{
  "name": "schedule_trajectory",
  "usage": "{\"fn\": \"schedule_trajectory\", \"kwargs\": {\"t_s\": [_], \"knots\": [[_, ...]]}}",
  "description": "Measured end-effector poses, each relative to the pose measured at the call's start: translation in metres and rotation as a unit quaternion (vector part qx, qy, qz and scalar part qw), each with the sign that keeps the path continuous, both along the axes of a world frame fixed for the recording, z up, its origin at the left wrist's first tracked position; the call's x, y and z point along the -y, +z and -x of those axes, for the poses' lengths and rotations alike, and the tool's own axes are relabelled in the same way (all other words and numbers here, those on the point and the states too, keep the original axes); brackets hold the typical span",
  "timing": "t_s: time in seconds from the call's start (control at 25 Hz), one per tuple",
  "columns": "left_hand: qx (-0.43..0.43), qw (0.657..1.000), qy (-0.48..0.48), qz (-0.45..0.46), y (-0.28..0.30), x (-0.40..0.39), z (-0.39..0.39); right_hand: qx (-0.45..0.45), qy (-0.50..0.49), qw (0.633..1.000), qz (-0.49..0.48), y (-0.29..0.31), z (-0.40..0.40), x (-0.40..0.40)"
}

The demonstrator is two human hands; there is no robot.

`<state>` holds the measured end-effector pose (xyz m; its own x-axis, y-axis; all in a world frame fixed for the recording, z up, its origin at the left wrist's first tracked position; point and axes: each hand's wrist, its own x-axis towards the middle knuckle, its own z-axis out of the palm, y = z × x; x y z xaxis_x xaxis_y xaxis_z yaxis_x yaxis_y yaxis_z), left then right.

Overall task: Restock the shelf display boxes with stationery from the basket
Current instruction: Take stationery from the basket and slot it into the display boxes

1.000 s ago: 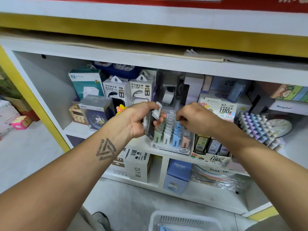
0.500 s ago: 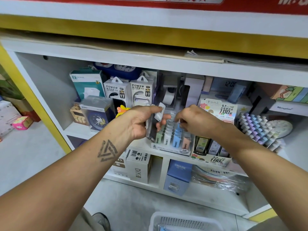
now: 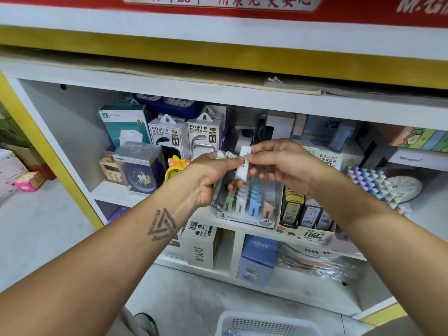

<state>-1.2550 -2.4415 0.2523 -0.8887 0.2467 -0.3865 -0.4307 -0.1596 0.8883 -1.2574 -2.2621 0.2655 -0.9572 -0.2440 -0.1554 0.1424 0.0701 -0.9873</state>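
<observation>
A few small white packs (image 3: 224, 155) are gripped in the left hand (image 3: 208, 178). One white lead case (image 3: 243, 166) is pinched betw. both hands' fingertips, right hand (image 3: 288, 166) incl., just above the display box (image 3: 247, 204) on the shelf (image 3: 116, 190). Basket (image 3: 264, 323) is seen at bottom edge.

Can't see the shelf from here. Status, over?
Right hand pinches a white lead case above the 2B display box. Left hand grips more white cases. Nothing blocking the box.
</observation>
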Motion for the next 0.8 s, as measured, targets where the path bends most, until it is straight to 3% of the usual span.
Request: {"fn": "schedule_trajectory", "kwargs": {"t_s": [0.16, 0.36, 0.44, 0.68, 0.8], "knots": [[0.028, 0.999, -0.031, -0.013, 0.003, 0.003, 0.003, -0.056, -0.013, 0.995, -0.078, 0.0, 0.0, 0.006], [0.013, 0.999, 0.013, -0.029, 0.004, 0.011, 0.011, -0.066, 0.07, 0.986, -0.139, -0.002, -0.003, 0.008], [0.004, 0.999, 0.041, -0.033, 0.001, 0.012, 0.012, -0.029, 0.07, 0.993, -0.096, -0.005, -0.001, 0.009], [-0.01, 0.995, 0.092, -0.025, -0.001, 0.019, 0.018, 0.03, -0.089, 0.991, 0.091, -0.006, 0.015, -0.001], [0.003, 0.997, 0.079, -0.015, -0.003, 0.02, 0.018, 0.019, -0.093, 0.992, 0.089, -0.008, 0.019, -0.001]]}}
